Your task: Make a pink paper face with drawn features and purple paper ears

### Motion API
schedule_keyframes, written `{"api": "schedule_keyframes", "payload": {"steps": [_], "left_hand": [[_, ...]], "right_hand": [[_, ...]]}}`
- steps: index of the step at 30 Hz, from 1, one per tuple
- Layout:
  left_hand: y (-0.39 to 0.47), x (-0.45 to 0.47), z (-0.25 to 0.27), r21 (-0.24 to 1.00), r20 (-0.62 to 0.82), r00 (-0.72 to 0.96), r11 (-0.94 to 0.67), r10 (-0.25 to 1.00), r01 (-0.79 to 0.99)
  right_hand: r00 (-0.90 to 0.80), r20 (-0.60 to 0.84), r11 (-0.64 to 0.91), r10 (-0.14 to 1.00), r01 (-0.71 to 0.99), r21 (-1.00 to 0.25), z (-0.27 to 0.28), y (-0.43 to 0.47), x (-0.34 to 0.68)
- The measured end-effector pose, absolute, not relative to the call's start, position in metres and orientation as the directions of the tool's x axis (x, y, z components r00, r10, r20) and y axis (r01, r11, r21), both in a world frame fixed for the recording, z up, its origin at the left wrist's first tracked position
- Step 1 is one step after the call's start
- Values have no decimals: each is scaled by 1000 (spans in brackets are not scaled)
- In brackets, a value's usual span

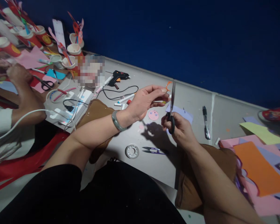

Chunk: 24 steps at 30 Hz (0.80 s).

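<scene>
Between the thumb and fingers of my left hand (146, 101) is a small orange paper piece (168, 86), pinched at its edge. My right hand (180, 129) grips black-handled scissors (173, 99), whose blades point upward right beside the orange piece. Whether the blades touch the paper I cannot tell. Below my hands, a pink paper circle (153, 115) with a drawn face lies on the table. A lilac paper sheet (185, 115) is partly hidden behind my right hand. Nearer to me lie a roll of tape (132, 151) and thread snips (155, 151).
A glue gun (119, 77) with its cord and several markers (126, 98) lie behind my left hand. A black pen (206, 123) and orange paper (262, 168) are on the right. Another person's hands (18, 73), a power strip (70, 109) and paper cups (74, 49) are left.
</scene>
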State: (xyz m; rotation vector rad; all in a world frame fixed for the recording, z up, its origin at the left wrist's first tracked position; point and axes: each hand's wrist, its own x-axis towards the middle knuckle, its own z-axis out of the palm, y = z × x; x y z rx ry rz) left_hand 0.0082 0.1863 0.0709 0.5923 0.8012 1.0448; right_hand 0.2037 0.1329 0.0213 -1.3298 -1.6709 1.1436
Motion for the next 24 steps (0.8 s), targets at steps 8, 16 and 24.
{"api": "schedule_keyframes", "payload": {"steps": [8,16,24], "left_hand": [[199,-2,63,812,-228,281,341,932,-474],[198,-6,64,884,-165,369,303,915,-355],[204,-7,53,916,-97,425,247,900,-316]], "right_hand": [[-291,-17,104,957,396,-912,36,135,216],[-369,-113,56,922,418,-907,31,138,222],[-396,-114,71,911,424,-903,33,139,224]]}}
